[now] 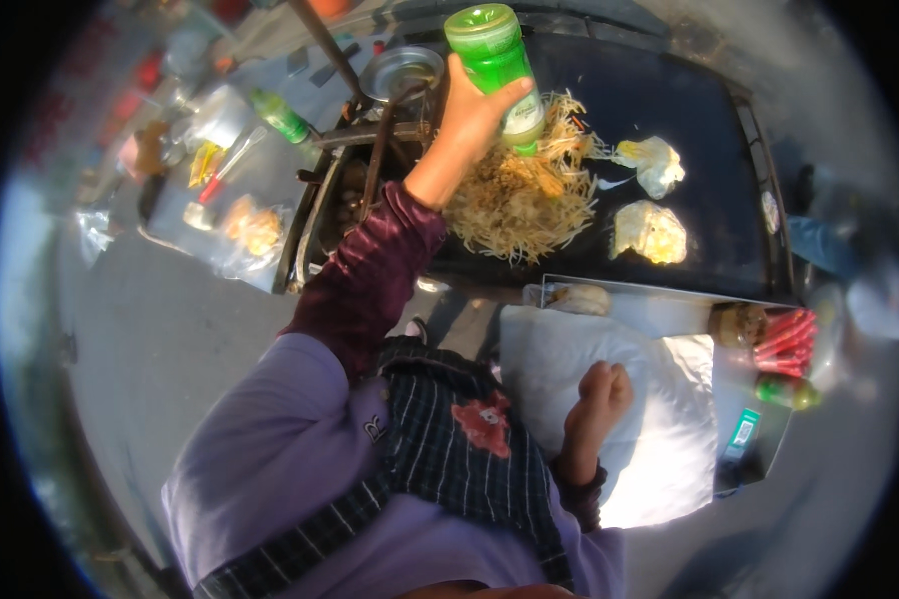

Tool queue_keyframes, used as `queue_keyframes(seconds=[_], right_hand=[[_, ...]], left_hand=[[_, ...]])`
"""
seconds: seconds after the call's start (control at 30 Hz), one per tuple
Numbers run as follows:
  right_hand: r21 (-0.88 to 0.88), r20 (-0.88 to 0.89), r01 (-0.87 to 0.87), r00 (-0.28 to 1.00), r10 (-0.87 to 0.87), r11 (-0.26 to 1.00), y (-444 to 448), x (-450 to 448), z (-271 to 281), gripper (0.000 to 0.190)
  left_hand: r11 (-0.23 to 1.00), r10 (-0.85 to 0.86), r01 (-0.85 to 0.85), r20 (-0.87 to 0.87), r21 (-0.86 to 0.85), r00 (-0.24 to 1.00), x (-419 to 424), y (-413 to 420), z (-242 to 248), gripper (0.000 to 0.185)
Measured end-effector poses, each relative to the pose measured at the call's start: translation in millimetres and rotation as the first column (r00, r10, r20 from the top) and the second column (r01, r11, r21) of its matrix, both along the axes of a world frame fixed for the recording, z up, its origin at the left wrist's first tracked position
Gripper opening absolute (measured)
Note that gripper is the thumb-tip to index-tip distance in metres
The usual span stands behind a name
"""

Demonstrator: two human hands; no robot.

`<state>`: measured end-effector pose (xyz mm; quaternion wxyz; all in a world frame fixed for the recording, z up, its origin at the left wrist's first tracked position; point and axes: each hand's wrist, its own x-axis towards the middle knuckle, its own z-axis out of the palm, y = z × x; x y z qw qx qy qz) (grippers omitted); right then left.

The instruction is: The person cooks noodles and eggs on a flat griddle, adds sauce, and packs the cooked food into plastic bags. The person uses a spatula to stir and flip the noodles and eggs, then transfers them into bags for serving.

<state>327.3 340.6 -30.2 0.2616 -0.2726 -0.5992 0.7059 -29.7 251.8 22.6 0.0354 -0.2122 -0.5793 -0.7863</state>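
Observation:
My left hand grips a green plastic bottle turned upside down. Its capped neck points down at a heap of pale shredded food, which looks like noodles or bean sprouts, on a dark flat griddle. From this angle I cannot tell if anything flows from the bottle. Two fried eggs lie on the griddle to the right of the heap. Closer to my body, my right hand is closed into a fist above a white cloth, with nothing visible in it.
Left of the griddle, a side table holds another green bottle, a red-handled brush and bagged food. A metal bowl sits behind a metal bar. Right of me, a metal tray carries red-wrapped sticks and a jar.

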Motion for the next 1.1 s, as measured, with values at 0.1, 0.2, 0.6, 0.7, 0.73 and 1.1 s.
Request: queue_keyframes(seconds=[0.1, 0.2, 0.6, 0.7, 0.73, 1.1], right_hand=[[-0.039, 0.013, 0.040, 0.999, -0.040, 0.998, -3.1, 2.5, -0.3, 0.037], [-0.033, 0.022, 0.045, 0.999, -0.044, 0.998, -11.5, -1.8, 6.7, 0.043], [0.149, 0.044, -0.023, 0.999, 0.017, 0.988, -109.9, -47.6, 26.0, 0.044], [0.193, 0.104, -0.049, 0.994, 0.029, 0.980, -158.4, -69.4, 24.4, 0.044], [0.223, 0.142, -0.124, 0.985, 0.093, 0.967, -167.5, -75.9, 19.5, 0.037], [0.819, 0.528, -0.462, 0.839, -0.132, 0.340, -261.5, -155.7, -37.1, 0.032]], left_hand=[[0.991, 0.021, -0.019, 0.019, -0.134, 1.000, 13.0, -14.8, 1.7, 0.067], [0.989, 0.040, -0.039, 0.005, -0.143, 0.999, 16.6, -26.0, 2.4, 0.068], [0.625, -0.242, -0.166, 0.391, 0.763, 0.888, -18.8, -154.5, -34.2, 0.051], [0.333, -0.377, -0.228, 0.351, 0.915, 0.857, -62.0, -261.2, -52.3, 0.043], [0.217, -0.379, -0.286, 0.350, 0.934, 0.857, -78.4, -304.5, -59.0, 0.049], [0.091, -0.463, -0.569, 0.541, 0.817, 0.702, -188.3, -523.3, -190.4, 0.078]])
